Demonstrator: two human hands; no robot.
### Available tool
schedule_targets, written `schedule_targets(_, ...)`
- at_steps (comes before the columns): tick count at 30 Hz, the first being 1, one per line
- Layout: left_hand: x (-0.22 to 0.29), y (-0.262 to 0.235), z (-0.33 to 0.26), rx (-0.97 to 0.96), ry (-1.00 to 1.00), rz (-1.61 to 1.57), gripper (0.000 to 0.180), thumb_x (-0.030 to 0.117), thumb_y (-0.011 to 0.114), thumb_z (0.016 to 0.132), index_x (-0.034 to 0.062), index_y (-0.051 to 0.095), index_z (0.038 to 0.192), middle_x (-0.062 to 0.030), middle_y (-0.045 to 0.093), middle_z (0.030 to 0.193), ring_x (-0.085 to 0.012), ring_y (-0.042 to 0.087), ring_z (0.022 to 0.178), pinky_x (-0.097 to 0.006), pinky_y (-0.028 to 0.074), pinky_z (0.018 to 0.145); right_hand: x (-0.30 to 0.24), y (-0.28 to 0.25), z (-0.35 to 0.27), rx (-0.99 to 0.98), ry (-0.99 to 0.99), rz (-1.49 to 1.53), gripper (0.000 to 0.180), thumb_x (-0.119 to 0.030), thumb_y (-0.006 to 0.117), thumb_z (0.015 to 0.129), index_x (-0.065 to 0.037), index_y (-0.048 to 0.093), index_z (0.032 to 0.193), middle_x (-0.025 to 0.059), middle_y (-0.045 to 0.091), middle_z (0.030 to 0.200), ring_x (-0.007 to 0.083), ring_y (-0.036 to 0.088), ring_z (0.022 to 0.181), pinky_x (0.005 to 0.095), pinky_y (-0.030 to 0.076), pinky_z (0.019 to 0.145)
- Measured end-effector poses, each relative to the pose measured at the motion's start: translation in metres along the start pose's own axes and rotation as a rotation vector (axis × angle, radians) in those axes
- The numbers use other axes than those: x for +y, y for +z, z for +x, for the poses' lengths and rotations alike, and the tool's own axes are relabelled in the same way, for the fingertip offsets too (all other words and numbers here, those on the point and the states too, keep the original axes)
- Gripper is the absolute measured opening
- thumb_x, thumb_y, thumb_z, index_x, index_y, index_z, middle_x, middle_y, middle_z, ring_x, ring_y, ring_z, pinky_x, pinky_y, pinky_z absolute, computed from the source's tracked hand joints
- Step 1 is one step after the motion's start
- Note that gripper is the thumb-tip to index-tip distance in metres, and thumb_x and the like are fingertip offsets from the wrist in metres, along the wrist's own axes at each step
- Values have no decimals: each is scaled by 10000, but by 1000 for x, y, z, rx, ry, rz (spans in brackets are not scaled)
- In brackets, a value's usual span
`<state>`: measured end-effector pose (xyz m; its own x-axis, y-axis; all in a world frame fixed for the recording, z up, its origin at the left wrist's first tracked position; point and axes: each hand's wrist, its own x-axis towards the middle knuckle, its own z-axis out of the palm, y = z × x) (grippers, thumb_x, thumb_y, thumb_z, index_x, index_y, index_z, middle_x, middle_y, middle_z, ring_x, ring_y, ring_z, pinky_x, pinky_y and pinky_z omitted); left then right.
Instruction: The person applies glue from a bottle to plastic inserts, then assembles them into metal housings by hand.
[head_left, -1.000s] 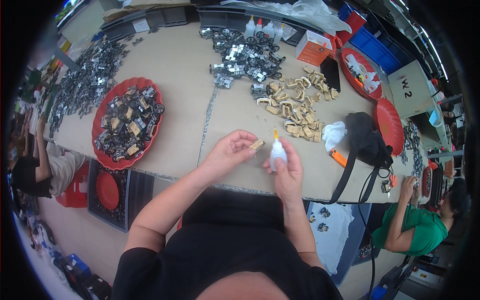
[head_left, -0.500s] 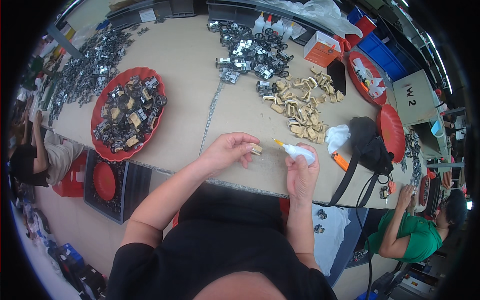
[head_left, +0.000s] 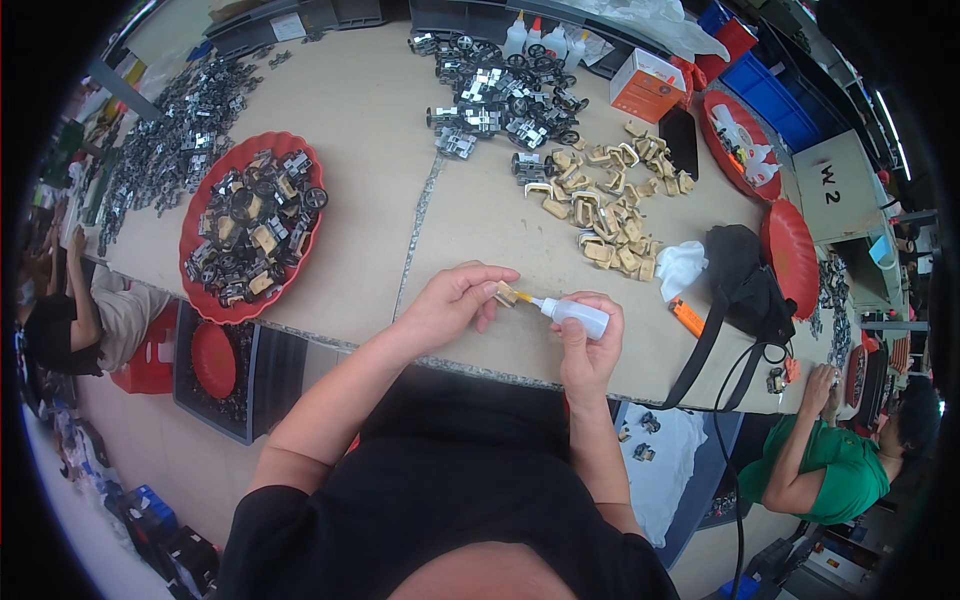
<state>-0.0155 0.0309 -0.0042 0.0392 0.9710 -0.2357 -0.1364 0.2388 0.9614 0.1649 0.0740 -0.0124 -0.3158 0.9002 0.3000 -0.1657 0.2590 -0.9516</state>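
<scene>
White bottle [head_left: 584, 318] gripped in right hand [head_left: 590, 355], frame centre; yellow nozzle [head_left: 530, 298] at tan part [head_left: 507, 294] pinched in left hand [head_left: 450, 308].

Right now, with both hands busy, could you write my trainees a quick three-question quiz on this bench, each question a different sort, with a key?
1. What does the right hand hold?
A) an orange cutter
B) a white squeeze bottle
C) a crumpled tissue

2. True or false: the left hand grips a small tan part.

3. Fill in: the scalloped basin of black-and-silver wheeled pieces is ____ in colour.

Key: 1 B; 2 true; 3 red.
</scene>
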Motion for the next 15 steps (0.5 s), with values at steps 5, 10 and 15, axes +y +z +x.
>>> schedule_targets(5, 0, 1, -2, 19, 75, 27, 256, 46, 373, 894, -2, 530, 1090, -30, 454, 743, -85, 459, 578, -213, 406, 555, 5, -1, -1, -29, -38, -71, 224, -133, 540, 828, -7, 409, 959, 110, 486, 921, 125, 505, 711, 227, 433, 622)
schedule_targets(10, -1, 1, -2, 18, 78, 21, 258, 37, 373, 891, -4, 531, 1090, -37, 451, 771, -85, 460, 585, -210, 405, 555, 2, 1, -2, -36, -37, -84, 232, -138, 544, 827, -4, 407, 957, 108, 484, 915, 125, 505, 710, 230, 433, 626)
schedule_targets(15, -1, 2, -2, 19, 82, 26, 257, 39, 374, 891, -6, 534, 1087, -36, 449, 766, -85, 459, 584, -208, 404, 554, 0, 1, -3, -38, 10, -56, 209, -90, 553, 813, 4, 423, 947, 99, 487, 887, 129, 482, 767, 238, 408, 685)
